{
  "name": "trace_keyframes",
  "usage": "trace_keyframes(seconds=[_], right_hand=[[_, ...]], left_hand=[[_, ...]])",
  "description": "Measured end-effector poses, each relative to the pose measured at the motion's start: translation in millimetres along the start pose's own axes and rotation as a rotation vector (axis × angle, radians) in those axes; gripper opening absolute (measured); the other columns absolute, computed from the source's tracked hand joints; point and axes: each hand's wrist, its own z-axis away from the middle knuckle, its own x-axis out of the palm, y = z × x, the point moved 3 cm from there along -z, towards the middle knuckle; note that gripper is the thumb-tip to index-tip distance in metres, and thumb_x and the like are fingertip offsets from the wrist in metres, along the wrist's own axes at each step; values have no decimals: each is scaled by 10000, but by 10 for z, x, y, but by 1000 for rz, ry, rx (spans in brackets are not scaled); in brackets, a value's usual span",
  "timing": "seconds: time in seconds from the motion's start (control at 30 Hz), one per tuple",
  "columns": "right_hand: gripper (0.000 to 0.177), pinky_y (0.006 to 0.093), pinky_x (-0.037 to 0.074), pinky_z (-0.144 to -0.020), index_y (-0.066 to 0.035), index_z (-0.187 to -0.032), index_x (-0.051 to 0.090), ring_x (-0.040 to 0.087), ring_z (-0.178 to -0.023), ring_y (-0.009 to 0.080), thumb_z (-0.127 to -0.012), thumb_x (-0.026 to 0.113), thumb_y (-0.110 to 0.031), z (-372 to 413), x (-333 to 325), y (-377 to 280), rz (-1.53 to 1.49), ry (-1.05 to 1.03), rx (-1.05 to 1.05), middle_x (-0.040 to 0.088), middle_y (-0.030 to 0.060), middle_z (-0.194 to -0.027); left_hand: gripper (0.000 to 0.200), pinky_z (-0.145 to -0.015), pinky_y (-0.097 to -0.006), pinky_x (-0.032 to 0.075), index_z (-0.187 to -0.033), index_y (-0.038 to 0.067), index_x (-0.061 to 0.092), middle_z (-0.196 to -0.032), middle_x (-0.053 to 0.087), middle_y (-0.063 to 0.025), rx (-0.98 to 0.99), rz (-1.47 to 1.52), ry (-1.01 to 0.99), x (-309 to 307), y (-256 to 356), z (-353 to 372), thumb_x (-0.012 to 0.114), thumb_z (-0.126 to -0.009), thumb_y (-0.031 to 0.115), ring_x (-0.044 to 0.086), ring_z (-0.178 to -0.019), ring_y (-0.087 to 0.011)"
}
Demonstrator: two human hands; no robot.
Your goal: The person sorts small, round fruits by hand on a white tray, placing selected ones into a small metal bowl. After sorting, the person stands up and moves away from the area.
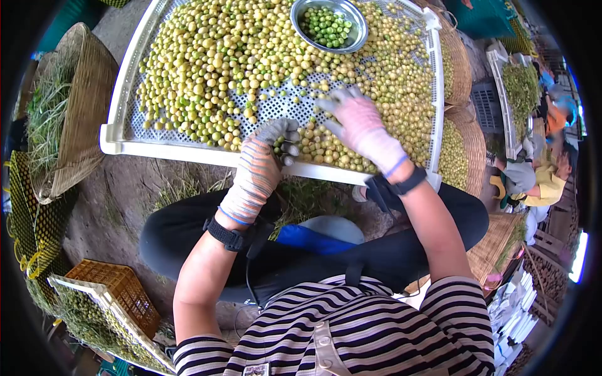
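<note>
The left hand (271,145), in an orange-and-grey striped glove (249,178), hung over the near rim of a white plastic mesh tray (172,150), its fingers curled in around a few small green fruits (278,143). The right hand (354,119), blurred in a pale pink glove (379,143), was open, fingers spread just above the yellow-green fruits (216,56); I cannot tell whether it touched any. These fruits covered most of the tray, with bare mesh between the hands. At the far side, a metal bowl (357,28) of greener fruits took up part of the surface.

Woven baskets (463,72) crowded the tray's right edge, and a tall wicker basket (88,94) of grassy stems stood to its left. The person's bent legs (188,235) filled the space below the near rim. An orange plastic crate (125,291) sat lower left; co-workers (542,185) were at far right.
</note>
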Motion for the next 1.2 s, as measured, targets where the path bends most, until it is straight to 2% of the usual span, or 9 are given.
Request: trace_keyframes(seconds=[0.17,0.37,0.47,0.57,0.77,0.83,1.07,1.17,1.2], right_hand=[[216,379,477,-808,-128,-964,671,583,-858,295,-767,647,-213,32,-102,146,-229,230,-131,610,96,-934],[118,400,484,-729,-120,-840,660,584,-844,297,-748,596,-160,-640,144,-194,168,199,-122,607,95,-859],[123,405,487,-661,-87,-806,654,615,-710,307,-770,616,-199,-488,55,-191,-332,133,63,630,135,-764],[91,388,477,-622,-88,-784,642,604,-671,304,-779,618,-176,-250,-48,-358,-718,100,2,630,131,-736],[75,410,462,-595,-42,-846,556,564,-638,347,-803,577,-99,-123,-22,-472,-553,277,-24,570,157,-719],[55,409,460,-625,-18,-823,532,546,-683,351,-785,566,-36,-138,86,-457,-1063,219,116,559,152,-735],[36,381,451,-715,-12,-788,520,538,-788,317,-771,551,-10,-86,38,-451,-664,599,-95,549,149,-803],[107,423,470,-734,-57,-834,572,562,-819,359,-743,604,-102,-188,137,-51,-594,577,-8,556,172,-867],[105,423,473,-739,-66,-844,590,570,-813,341,-745,599,-98,-205,-4,103,-282,535,121,565,164,-864]], left_hand=[[259,-543,-218,379,-972,38,582,-799,557,-19,-30,-3,3,-2,-32,-51,503,-905,275,493,-631,-114],[231,-530,-243,436,-1007,8,553,-810,573,-49,-16,158,54,-10,-48,-149,536,-889,205,531,-632,-144],[244,-535,-248,446,-1024,11,541,-807,560,-45,-32,162,105,-8,-50,-158,536,-893,216,531,-643,-148],[219,-537,-247,453,-990,26,559,-788,568,-39,-52,211,100,-14,-92,-199,550,-892,222,538,-645,-146],[125,-540,-244,461,-900,44,599,-768,593,-28,-62,281,64,65,-119,-207,574,-881,165,548,-650,-136],[112,-542,-244,463,-891,42,603,-774,599,-30,-61,308,80,73,-101,-198,579,-877,150,548,-651,-134],[97,-532,-244,468,-919,22,604,-787,608,-56,-67,306,28,31,-159,-295,586,-855,93,571,-649,-159],[109,-536,-246,472,-938,0,594,-798,607,-71,-49,242,57,64,-131,-236,568,-843,47,576,-654,-178],[125,-543,-247,475,-951,-12,587,-806,607,-79,-35,197,113,79,-102,-205,559,-834,23,578,-659,-188]])
